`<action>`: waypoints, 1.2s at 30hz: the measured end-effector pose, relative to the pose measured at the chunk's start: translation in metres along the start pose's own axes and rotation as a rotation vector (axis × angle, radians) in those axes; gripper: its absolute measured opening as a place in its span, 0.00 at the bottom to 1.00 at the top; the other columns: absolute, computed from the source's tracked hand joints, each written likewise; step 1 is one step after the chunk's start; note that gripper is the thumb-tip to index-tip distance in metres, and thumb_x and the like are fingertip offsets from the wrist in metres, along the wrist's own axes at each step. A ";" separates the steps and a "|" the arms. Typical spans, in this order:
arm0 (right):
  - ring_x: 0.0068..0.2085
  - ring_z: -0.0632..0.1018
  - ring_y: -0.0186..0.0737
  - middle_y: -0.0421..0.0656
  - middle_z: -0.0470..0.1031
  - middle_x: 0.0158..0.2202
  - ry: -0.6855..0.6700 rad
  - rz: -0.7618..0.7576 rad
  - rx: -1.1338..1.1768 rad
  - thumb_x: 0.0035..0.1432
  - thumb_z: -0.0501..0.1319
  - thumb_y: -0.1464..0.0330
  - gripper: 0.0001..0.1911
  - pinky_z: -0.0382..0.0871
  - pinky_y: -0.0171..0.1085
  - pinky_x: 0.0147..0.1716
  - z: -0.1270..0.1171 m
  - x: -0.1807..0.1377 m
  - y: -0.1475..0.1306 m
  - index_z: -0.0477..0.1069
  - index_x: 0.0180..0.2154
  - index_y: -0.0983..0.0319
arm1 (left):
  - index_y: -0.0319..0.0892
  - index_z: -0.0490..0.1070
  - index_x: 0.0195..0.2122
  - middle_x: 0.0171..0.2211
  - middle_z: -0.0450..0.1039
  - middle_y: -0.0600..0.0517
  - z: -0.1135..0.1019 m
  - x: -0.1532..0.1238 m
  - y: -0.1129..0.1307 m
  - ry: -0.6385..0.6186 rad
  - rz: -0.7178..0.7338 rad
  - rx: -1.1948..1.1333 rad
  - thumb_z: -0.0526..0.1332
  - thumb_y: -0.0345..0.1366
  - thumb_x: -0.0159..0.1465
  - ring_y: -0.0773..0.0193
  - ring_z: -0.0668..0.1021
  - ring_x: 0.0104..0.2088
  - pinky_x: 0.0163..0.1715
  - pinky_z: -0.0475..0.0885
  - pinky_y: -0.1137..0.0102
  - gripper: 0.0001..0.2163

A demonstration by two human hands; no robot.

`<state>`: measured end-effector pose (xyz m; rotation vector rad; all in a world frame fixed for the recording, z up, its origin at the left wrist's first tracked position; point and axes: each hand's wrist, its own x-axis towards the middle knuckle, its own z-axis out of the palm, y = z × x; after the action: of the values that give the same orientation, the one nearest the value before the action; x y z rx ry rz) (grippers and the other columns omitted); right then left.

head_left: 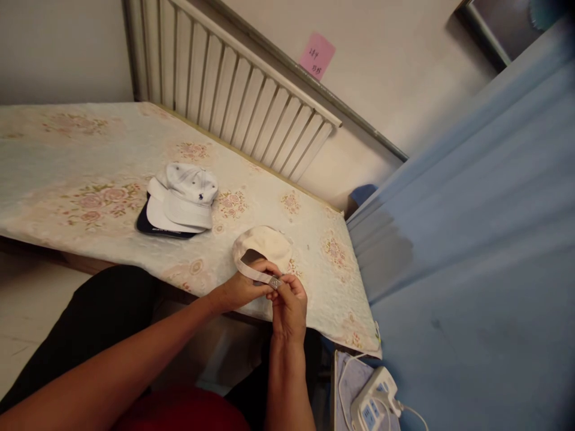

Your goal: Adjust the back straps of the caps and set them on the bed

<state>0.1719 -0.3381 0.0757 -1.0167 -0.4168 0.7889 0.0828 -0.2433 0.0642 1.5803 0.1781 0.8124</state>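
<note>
- Red clothing (pixel 179 413) and two bare forearms sit nearest the camera, with dark-clad legs (pixel 108 317) at the near edge of the worktop (pixel 265 191).
- Pale, rose-patterned covering spreads over the worktop, its surface finely wrinkled.
- Behind it stands a ribbed, cream radiator (pixel 233 90); a pink note (pixel 317 55) with handwriting is on the wall above.
- Blue curtain (pixel 471 257) hangs in soft folds along the right side, and a white power strip (pixel 375 398) with cables lies below, near the worktop's corner.
- Left of centre, stacked caps (pixel 184 197) rest on the worktop: soft white fabric, a small dark emblem, and pale curved brims over a dark one.
- Beige cap (pixel 267 239), rounded and cloth-like, is at the near edge, its back opening towards the person.
- Left hand (pixel 245 290) pinches the cap's strap (pixel 256 274) beside the opening, fingers curled.
- Right hand (pixel 290 305) grips the strap's end at the greyish buckle (pixel 275 283), thumb and fingers closed, just beside the left.
</note>
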 end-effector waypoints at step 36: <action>0.22 0.68 0.27 0.33 0.68 0.22 0.027 -0.058 0.039 0.43 0.69 0.70 0.10 0.64 0.31 0.24 -0.014 0.007 0.007 0.70 0.28 0.62 | 0.41 0.70 0.36 0.37 0.72 0.50 0.007 0.008 0.019 0.262 -0.258 -1.220 0.61 0.30 0.61 0.63 0.75 0.39 0.42 0.69 0.68 0.02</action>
<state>0.1832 -0.3390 0.0622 -0.9745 -0.4042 0.7281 0.0863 -0.2491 0.0852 0.2950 0.0419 0.6916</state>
